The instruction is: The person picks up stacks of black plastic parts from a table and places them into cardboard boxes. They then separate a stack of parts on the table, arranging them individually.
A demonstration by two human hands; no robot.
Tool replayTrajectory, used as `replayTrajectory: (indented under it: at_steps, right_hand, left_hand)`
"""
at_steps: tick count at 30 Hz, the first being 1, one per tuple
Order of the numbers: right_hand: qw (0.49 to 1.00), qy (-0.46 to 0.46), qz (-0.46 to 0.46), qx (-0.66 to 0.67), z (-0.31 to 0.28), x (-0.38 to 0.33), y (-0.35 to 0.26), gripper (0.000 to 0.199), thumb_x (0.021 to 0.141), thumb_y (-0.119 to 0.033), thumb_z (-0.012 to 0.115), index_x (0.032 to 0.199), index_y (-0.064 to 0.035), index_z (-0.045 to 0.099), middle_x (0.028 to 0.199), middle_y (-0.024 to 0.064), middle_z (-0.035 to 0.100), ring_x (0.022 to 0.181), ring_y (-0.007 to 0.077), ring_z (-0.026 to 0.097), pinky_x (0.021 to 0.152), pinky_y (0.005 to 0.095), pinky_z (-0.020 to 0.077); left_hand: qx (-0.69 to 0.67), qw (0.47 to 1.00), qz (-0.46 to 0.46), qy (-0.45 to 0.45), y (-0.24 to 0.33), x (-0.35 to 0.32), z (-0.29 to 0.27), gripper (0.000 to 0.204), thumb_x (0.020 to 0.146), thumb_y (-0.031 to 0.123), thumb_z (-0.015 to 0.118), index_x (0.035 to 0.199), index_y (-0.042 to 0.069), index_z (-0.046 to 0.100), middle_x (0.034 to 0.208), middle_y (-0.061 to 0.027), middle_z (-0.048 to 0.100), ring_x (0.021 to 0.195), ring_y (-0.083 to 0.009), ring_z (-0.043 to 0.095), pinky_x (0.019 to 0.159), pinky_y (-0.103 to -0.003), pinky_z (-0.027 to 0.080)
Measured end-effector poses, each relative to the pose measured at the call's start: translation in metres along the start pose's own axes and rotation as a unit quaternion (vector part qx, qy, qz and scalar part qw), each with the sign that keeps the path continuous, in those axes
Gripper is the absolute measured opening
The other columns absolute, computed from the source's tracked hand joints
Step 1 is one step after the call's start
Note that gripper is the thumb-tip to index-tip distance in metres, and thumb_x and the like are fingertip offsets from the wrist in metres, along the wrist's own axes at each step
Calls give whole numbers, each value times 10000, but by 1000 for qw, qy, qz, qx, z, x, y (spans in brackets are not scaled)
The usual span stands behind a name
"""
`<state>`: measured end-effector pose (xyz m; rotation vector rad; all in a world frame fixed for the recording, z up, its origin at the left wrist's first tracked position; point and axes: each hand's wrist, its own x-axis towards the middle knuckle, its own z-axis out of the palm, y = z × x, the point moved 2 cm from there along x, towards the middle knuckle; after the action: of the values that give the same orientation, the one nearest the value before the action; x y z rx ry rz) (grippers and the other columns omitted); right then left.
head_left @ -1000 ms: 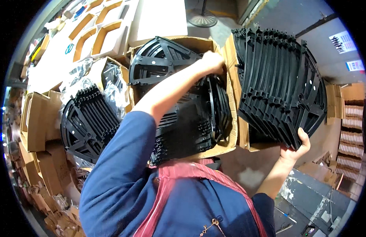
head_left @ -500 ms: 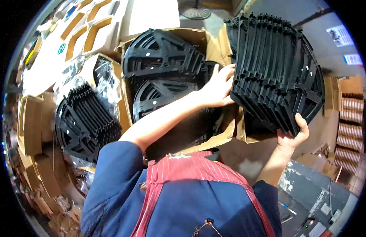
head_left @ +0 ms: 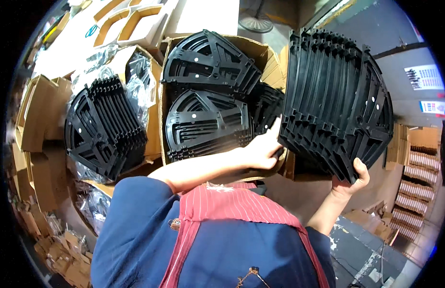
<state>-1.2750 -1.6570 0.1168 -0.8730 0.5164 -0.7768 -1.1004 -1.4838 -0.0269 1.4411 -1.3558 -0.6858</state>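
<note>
A thick stack of black fan-shaped plastic frames [head_left: 323, 103] is held up on the right, in front of me. My right hand [head_left: 349, 181] grips its lower right corner, the thumb lying over the outer frame. At the stack's lower left side is my left hand [head_left: 264, 150], its fingers partly hidden by the frames. Just left, an open cardboard box [head_left: 163, 129] contains more black frames, an upper stack [head_left: 210, 62] and a lower stack [head_left: 208, 120]. Smaller black pieces [head_left: 269, 105] sit at the box's right side, beyond my left hand.
Another frame stack [head_left: 105, 127] rests on clear plastic bags [head_left: 141, 77] at the left. Empty cardboard trays [head_left: 141, 21] lie on the white table. Folded cardboard [head_left: 37, 113] is piled at far left. A grey, scuffed surface [head_left: 366, 254] is at lower right, stacked cardboard [head_left: 414, 182] beyond.
My left hand has moved down along the stack's left side to its lower corner. The held stack sits slightly lower in view. The view has shifted, with the box further right.
</note>
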Motion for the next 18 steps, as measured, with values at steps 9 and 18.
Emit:
replayTrajectory:
  at_steps: [9, 18]
  right_hand:
    - [999, -17, -29, 8, 9, 10, -8, 606, 747, -122, 601, 1295, 123, 522, 1199, 231, 656, 1019, 367, 679, 951, 471, 551]
    - [999, -44, 11, 3, 10, 20, -10, 501, 792, -175, 619, 1246, 35, 591, 1081, 172, 707, 950, 334, 697, 869, 485, 567]
  left_hand:
    - [-26, 965, -110, 236, -25, 26, -35, 631, 811, 86, 621, 1393, 228, 423, 1429, -265, 469, 1154, -478, 578, 1002, -465, 489]
    - [-1, 967, -208, 145, -15, 30, -35, 1023, 813, 433, 765, 1560, 341, 72, 1500, -462, 153, 1199, -630, 466, 990, -536, 493]
